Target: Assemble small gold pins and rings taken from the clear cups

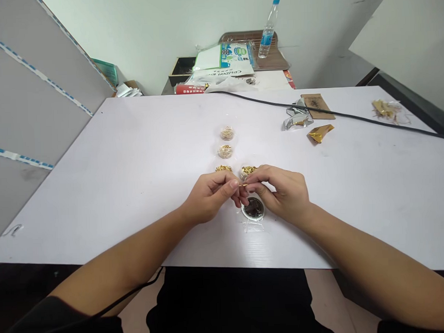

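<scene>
Where the two hands meet above the white table (134, 155), a tiny gold piece (243, 185) is pinched between their fingertips, too small to make out in detail. The left hand (208, 198) comes in from the left with its thumb and forefinger closed narrowly on the near-left end of the piece. The right hand (281, 193) comes in from the right, fingers curled and closed on the other end. Just beneath the hands, on the near side, lies a round white-rimmed spool (253, 209), partly hidden by the right fingers. Just beyond the fingertips sit two small clear tubs of gold parts (248, 171), and two more tubs (225, 142) stand farther off in a line. Well to the far right lie a gold foil packet (320, 133) and a black cable (351, 116).
</scene>
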`<state>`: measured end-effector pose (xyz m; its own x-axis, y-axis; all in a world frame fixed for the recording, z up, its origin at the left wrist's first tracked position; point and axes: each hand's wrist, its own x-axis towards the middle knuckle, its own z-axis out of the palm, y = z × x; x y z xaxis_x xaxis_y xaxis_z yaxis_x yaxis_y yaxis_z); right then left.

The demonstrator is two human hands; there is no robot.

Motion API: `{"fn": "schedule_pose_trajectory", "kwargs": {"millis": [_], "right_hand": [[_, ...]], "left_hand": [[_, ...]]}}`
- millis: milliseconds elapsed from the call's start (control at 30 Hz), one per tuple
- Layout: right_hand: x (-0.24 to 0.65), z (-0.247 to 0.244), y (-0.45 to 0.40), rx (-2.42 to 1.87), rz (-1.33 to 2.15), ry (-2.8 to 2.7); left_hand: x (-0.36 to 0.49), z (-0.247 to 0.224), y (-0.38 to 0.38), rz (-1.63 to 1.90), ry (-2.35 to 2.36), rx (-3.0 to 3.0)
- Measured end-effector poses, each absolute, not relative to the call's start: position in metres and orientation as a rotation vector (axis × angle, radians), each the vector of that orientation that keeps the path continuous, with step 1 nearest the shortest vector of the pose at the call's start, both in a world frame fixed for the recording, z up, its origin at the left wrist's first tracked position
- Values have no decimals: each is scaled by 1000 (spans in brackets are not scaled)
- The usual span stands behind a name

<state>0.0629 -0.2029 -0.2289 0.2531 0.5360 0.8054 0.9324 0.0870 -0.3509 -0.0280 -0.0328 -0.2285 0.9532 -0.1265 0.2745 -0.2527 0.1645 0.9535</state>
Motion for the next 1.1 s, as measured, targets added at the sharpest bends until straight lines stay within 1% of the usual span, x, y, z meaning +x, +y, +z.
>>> {"fn": "schedule_pose_trajectory", "kwargs": {"millis": [333,700,1100], "right_hand": [[66,-231,-202,-1549,-557,-1448],[67,-228,-202,-1538,-531,-1464],[66,-231,-201,-1579,-655,-1545]], "left_hand": [[-23,-234,-31,29,-341,1316],[-24,-232,-31,15,-299,1348],[-26,-225,-34,189,-267,1567]]}}
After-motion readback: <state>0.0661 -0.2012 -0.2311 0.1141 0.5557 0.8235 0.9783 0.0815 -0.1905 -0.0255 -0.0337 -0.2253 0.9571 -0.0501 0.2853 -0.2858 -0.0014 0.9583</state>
